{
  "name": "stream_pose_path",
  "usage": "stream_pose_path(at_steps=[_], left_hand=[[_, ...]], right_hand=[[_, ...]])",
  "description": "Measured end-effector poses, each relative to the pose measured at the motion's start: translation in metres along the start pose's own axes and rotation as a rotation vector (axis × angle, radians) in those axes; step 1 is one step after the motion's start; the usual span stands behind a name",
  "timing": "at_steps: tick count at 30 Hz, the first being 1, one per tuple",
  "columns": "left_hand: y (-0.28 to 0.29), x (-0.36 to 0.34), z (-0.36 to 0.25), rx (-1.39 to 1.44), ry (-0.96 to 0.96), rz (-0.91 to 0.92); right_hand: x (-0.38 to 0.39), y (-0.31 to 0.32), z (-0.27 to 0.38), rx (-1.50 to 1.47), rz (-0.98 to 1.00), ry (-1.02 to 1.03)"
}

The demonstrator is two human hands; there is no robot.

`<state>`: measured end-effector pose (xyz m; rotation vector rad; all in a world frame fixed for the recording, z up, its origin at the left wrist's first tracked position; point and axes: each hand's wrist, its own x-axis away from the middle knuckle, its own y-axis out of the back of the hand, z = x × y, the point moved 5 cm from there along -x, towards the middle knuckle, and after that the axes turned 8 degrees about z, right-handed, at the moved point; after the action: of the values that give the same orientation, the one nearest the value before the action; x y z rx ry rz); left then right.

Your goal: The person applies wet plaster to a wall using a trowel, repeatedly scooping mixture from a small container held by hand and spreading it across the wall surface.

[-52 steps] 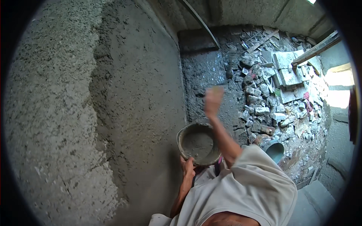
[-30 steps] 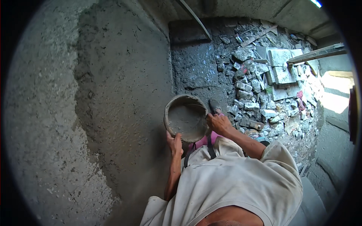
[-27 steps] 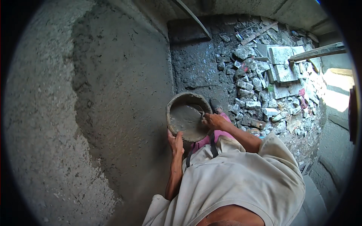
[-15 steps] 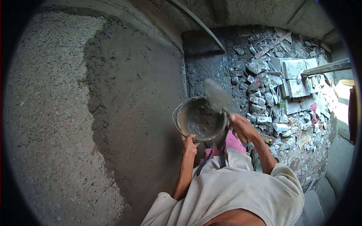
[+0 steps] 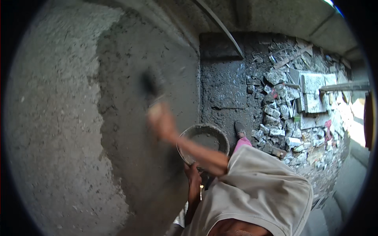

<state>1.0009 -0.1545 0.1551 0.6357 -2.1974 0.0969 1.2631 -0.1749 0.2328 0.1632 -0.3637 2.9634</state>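
Observation:
My left hand [image 5: 193, 173] grips the near rim of a round mortar bucket [image 5: 224, 139], held in front of my body; grey wet mortar shows inside. My right arm reaches across the bucket toward the left. At its end my right hand [image 5: 162, 122], smeared by motion, is closed round a trowel [image 5: 151, 83]. The trowel's blade is a dark blur against the smooth, dark grey mortar [image 5: 134, 133] on the wall. Farther left, the wall surface [image 5: 59, 118] is lighter and rougher. My forearm hides part of the bucket.
Rubble [image 5: 275, 114] of broken brick and concrete lies to the right, with pale slabs [image 5: 314, 88] on it. A wooden beam [image 5: 346, 86] juts in at the far right. A long thin strip [image 5: 220, 25] slants down at the top. My shoe [image 5: 239, 127] stands beside the rubble.
My right hand has swung left with the trowel, from the bucket's right side across to the wall. My left hand still holds the bucket, now lower in view.

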Motion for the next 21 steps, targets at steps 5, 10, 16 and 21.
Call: stream_pose_path(at_steps=[5, 10, 16, 21], left_hand=[[0.038, 0.000, 0.020, 0.084, -0.005, -0.049], [0.043, -0.017, 0.016, 0.160, -0.094, 0.025], [0.019, -0.003, -0.046, -0.106, -0.113, 0.035], [-0.004, 0.007, -0.081, -0.236, -0.358, 0.167]], right_hand=[[0.130, -0.016, 0.236, -0.610, 1.053, 0.011], [0.082, 0.111, 0.131, 0.203, 0.914, 0.027], [0.102, 0.264, 0.019, 1.305, 0.943, 0.069], [0.096, 0.242, 0.006, 1.440, 0.866, -0.144]])
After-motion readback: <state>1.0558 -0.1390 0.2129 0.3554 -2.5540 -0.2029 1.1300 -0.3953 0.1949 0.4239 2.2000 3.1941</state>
